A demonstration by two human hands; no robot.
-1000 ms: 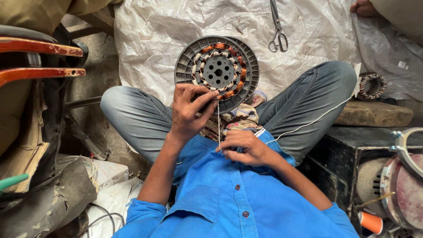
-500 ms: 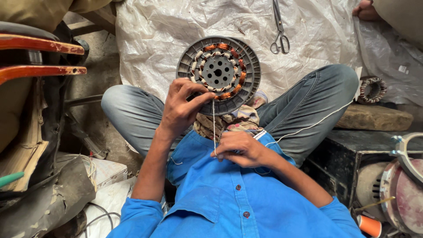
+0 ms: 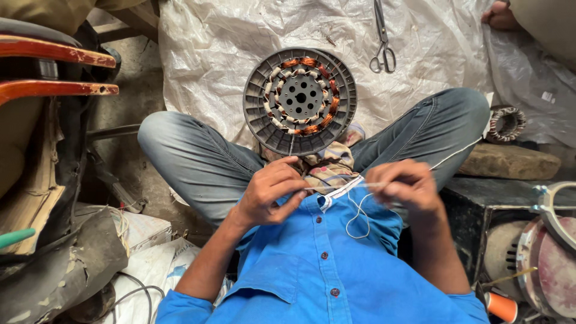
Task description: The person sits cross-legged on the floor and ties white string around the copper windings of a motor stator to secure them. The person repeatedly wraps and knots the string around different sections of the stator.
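Observation:
A round grey motor stator (image 3: 300, 100) with copper windings leans upright between my crossed legs on a white plastic sheet (image 3: 216, 54). My left hand (image 3: 270, 195) pinches a thin white thread (image 3: 359, 211) just below the stator, near a patterned cloth (image 3: 327, 165) in my lap. My right hand (image 3: 403, 186) pinches the same thread farther right; it runs nearly level between both hands, and a slack loop hangs over my blue shirt. More thread trails across my right knee.
Scissors (image 3: 382, 54) lie on the sheet beyond the stator. A small wound coil (image 3: 507, 123) sits on a stone at right. A fan motor housing (image 3: 549, 252) and orange spool (image 3: 501, 306) stand at lower right. Wooden chair rails (image 3: 60, 57) at left. Another person's hand (image 3: 499, 15) is top right.
My left hand has come down from the stator's lower edge to my lap. My right hand moved right, and the thread now runs sideways between them instead of vertically.

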